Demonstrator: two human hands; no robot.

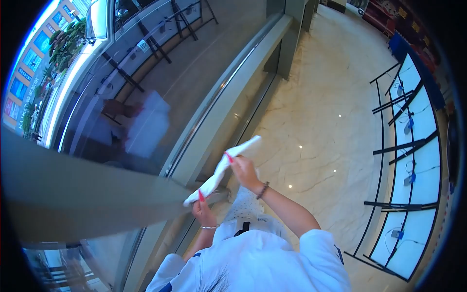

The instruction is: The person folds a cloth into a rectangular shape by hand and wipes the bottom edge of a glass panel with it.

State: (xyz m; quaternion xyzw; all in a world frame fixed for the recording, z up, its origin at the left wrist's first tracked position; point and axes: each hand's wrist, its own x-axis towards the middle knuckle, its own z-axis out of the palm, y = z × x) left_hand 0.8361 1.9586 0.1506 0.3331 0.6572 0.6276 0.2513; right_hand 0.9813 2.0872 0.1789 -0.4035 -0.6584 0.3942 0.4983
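Observation:
A white cloth [212, 181], rolled or folded into a long strip, stretches slantwise in front of my body between both hands. Near its lower left end, my left hand [203, 214] pinches it between thumb and fingers. My right hand [244, 173] grips the strip farther up, and the far end sticks out past my fingers. Close beyond the cloth runs the grey metal window frame [233, 87]; I cannot tell whether the cloth touches it.
A large glass pane [194, 73] with reflections rises on my left, beside a wide grey post [97, 194]. Shiny marble floor [311, 121] extends ahead and right. Along the right stands a row of white-topped tables [413, 185] with black legs, small blue devices and cables.

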